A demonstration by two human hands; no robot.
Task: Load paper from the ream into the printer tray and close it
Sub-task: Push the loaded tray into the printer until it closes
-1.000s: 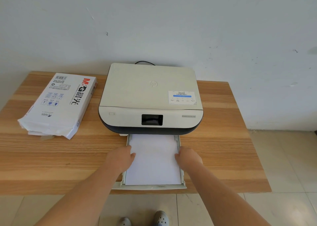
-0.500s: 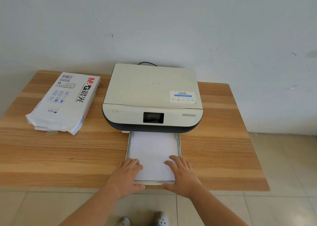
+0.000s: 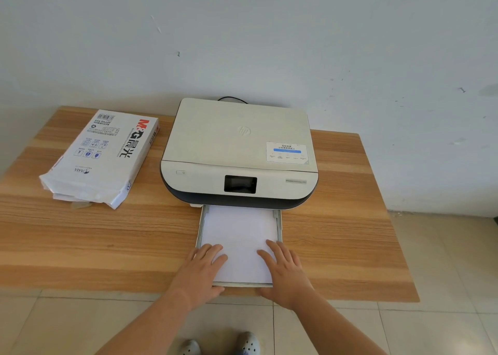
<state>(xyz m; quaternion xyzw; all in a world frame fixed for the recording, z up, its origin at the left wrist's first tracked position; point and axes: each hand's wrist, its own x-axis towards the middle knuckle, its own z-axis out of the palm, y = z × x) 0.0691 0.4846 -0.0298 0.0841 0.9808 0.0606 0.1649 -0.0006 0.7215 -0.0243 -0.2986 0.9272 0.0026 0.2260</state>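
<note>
Paper tray [image 3: 200, 228] drawn out of the printer [image 3: 239, 152] toward the viewer, long axis running straight from the table's [image 3: 80, 241] near edge back into the slot under the dark front band. Sheet stack [image 3: 239, 236] lying flat inside the tray, between its side rails. Left hand [image 3: 200, 269] and right hand [image 3: 285, 269] laid palm-down on the near corners of the stack, fingers spread and flat, grasping nothing; thumbs dropped over the tray's front lip, apparently hooked against it. Both hands set at the near end, one to each side of the centre line, neither nearer the printer than the other. Slot lying directly ahead of the palms, along the tray's own axis: hence, by judgement, an even forward push from both hands, with unequal pressure likely to skew the tray in its guides. Opened ream [image 3: 102, 158] well apart to the left, beside the printer, torn end toward the viewer.
</note>
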